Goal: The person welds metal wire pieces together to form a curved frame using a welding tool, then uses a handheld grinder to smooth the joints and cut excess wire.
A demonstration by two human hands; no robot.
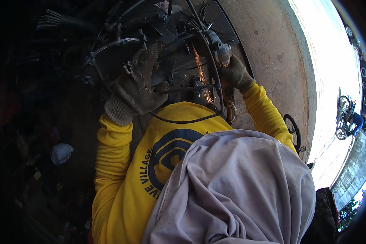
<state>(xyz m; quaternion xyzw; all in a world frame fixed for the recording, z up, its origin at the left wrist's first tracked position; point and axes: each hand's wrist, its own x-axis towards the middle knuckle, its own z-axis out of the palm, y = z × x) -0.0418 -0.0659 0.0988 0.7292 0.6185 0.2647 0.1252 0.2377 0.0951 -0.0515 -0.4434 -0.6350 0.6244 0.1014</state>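
My right hand (236, 74), in a brown knit glove, is closed round the body of an angle grinder (222, 52) with a grey head and an orange-and-black body. Orange sparks (199, 67) stream down from the grinder toward my body. My left hand (138, 83), in a worn, frayed glove, has its fingers stretched out and the thumb apart. It lies over a dark metal frame (187, 121) of bent rods and crossbars, the thumb by one crossbar (191, 88). Whether it presses on the frame is hard to tell. The grinder's disc is hidden.
A dark metal plate (219, 20) lies under the frame at the far side. Dim clutter fills the left, with a pale bundle (62, 153) on the ground. On the right are a concrete floor (268, 53), a bicycle wheel (292, 130) and a motorcycle (346, 118) in bright light.
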